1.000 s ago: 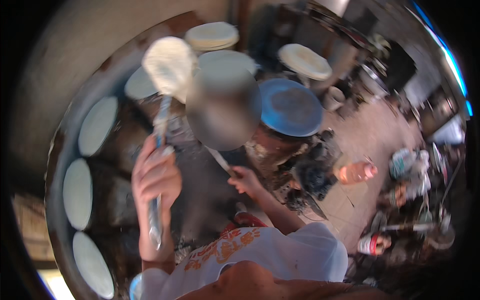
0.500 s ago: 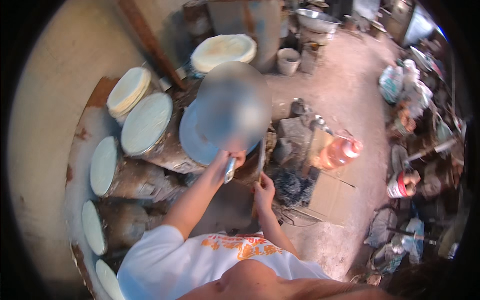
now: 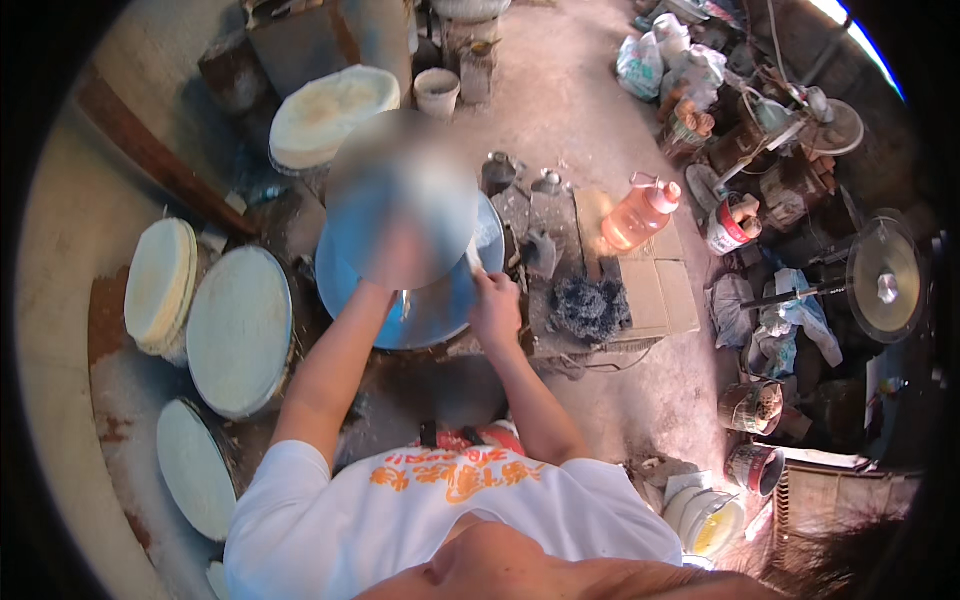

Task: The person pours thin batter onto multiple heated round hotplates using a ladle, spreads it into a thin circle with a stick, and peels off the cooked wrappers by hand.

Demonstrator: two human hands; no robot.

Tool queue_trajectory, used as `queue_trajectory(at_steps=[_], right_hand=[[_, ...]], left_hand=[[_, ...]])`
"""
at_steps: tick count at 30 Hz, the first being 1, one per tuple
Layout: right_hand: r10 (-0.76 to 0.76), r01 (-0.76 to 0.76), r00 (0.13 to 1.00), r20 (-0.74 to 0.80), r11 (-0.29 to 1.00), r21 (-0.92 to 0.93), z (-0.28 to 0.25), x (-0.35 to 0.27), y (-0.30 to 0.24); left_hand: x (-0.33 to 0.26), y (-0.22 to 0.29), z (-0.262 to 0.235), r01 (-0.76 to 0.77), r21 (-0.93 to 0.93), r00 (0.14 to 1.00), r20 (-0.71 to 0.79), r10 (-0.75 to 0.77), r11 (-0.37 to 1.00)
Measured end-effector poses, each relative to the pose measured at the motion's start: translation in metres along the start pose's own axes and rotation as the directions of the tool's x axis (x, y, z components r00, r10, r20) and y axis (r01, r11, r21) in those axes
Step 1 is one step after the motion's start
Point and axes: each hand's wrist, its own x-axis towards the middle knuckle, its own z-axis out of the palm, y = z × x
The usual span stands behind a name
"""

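The right hand (image 3: 496, 306) is clasping a pale handle (image 3: 474, 256) over the right side of a blue round pan (image 3: 445, 322), its upper end vanishing into a blur. The left hand (image 3: 398, 264) is reaching over the pan's middle, too blurred to tell its grip. An orange bottle (image 3: 628, 224) is resting near the cardboard's (image 3: 668, 300) far edge.

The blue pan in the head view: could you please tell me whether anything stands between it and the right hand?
Nothing visible does: the right hand, closed around a thin pale stick, overlaps the right edge of the blue pan in this view. The pan's middle is too blurred to tell.
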Motion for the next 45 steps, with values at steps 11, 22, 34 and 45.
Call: queue_trajectory(at_steps=[11, 22, 34, 45], right_hand=[[-0.057, 0.049, 0.997, -0.043, 0.983, -0.176, 0.025, -0.004, -0.032], [-0.082, 0.083, 0.997, 0.011, 0.984, -0.159, 0.006, 0.01, -0.009], [-0.406, 0.39, 0.835, 0.37, 0.913, 0.12, 0.034, 0.092, -0.022], [-0.571, 0.476, 0.663, 0.484, 0.821, 0.316, 0.01, 0.158, 0.047]], left_hand=[[-0.049, 0.036, -0.037, 0.612, -0.327, 0.632, -0.344, -0.694, 0.72], [-0.085, 0.049, -0.049, 0.694, -0.05, 0.59, -0.533, -0.606, 0.719], [-0.117, 0.075, -0.011, 0.689, -0.076, 0.381, -0.808, -0.449, 0.72], [-0.123, 0.095, 0.077, 0.726, -0.156, 0.216, -0.873, -0.438, 0.67]])
